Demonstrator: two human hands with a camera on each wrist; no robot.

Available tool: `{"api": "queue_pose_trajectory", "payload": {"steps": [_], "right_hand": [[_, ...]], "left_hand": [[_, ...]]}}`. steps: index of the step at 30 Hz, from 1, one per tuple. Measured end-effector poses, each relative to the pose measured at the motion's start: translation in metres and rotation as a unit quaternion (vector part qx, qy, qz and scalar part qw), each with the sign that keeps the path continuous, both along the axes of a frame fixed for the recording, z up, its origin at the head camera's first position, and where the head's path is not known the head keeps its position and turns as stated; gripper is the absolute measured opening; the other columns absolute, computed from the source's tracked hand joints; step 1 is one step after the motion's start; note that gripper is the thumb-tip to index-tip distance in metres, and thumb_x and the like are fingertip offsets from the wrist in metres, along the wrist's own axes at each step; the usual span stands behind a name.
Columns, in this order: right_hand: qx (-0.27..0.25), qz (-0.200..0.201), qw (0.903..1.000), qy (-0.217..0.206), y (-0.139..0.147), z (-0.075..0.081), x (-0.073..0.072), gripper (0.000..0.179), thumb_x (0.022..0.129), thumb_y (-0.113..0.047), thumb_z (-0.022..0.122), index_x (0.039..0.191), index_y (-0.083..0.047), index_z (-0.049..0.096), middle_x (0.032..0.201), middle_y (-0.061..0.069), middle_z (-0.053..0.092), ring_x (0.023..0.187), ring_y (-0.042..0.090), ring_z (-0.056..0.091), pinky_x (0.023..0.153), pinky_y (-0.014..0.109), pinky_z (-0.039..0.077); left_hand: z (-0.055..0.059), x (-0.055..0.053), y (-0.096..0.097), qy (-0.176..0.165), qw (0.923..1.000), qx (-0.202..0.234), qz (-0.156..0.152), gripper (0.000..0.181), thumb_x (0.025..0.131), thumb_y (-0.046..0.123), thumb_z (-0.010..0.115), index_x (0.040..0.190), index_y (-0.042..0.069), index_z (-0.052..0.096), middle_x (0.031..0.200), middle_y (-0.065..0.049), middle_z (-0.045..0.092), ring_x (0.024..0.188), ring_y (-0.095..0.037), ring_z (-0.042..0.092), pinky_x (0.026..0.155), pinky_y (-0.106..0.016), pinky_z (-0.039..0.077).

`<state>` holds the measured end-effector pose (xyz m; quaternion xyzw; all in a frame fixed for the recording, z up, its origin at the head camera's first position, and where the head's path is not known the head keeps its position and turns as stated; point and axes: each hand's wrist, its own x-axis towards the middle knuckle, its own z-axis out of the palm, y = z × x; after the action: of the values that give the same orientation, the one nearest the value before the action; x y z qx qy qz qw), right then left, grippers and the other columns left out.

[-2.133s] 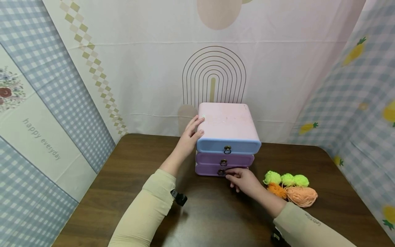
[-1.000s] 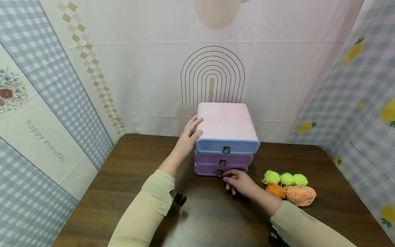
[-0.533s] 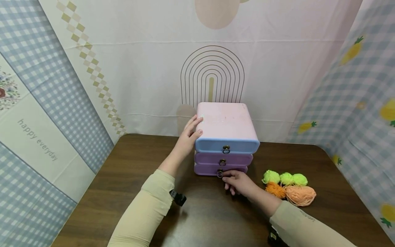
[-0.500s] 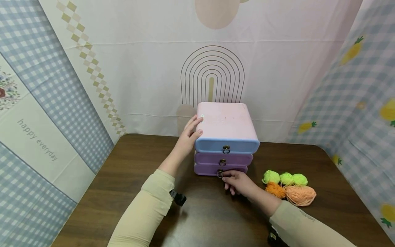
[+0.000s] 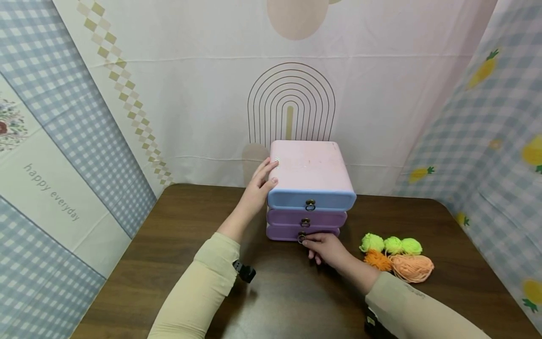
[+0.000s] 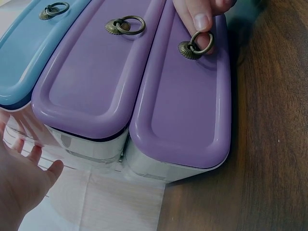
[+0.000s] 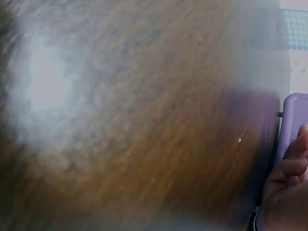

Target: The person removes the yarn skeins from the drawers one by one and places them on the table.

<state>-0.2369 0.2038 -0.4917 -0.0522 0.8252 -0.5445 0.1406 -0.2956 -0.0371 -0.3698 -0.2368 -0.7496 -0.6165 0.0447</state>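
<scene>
A small pink chest of drawers stands at the back of the table, with a blue top drawer and two purple drawers below. My left hand rests on its left side and top edge, fingers extended. At the bottom drawer, my right hand pinches the brass ring pull between thumb and fingertip. All three drawers look pushed in. The right wrist view shows only part of my right hand beside the purple drawer front; much of that view is blurred tabletop.
Right of the chest lie several balls of yarn: green yarn, orange yarn and peach yarn. The brown wooden table meets a white patterned cloth behind the chest. Checked cloths hang at both sides.
My right hand has shifted slightly left along the bottom drawer, its fingertips coming to the ring pull. The left hand keeps its place on the chest, and the drawers show no movement.
</scene>
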Motion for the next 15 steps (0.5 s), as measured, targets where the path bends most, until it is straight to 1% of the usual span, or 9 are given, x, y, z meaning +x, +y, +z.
{"api": "queue_pose_trajectory", "payload": {"steps": [6,15], "right_hand": [[0.002,-0.002,1.0,0.009,-0.0003,-0.0014,-0.0014,0.034,0.097,-0.015,0.062,0.123,0.006,0.066,0.062,0.005,0.063,0.045,0.01,0.051,0.046,0.031,0.048],[0.006,-0.005,0.9999,0.012,0.0002,-0.0021,-0.0024,0.032,0.098,-0.013,0.06,0.123,0.005,0.066,0.062,0.004,0.064,0.045,0.01,0.05,0.046,0.03,0.048]], "left_hand": [[-0.0007,-0.0007,-0.0006,0.001,1.0,0.002,-0.002,0.05,0.101,0.013,0.05,0.148,0.0,0.042,0.164,-0.017,0.016,0.149,-0.031,0.017,0.114,-0.048,0.028],[-0.0004,-0.0005,-0.0002,0.007,1.0,0.004,-0.001,0.05,0.101,0.013,0.051,0.148,0.0,0.042,0.163,-0.018,0.016,0.149,-0.031,0.017,0.115,-0.049,0.027]]}}
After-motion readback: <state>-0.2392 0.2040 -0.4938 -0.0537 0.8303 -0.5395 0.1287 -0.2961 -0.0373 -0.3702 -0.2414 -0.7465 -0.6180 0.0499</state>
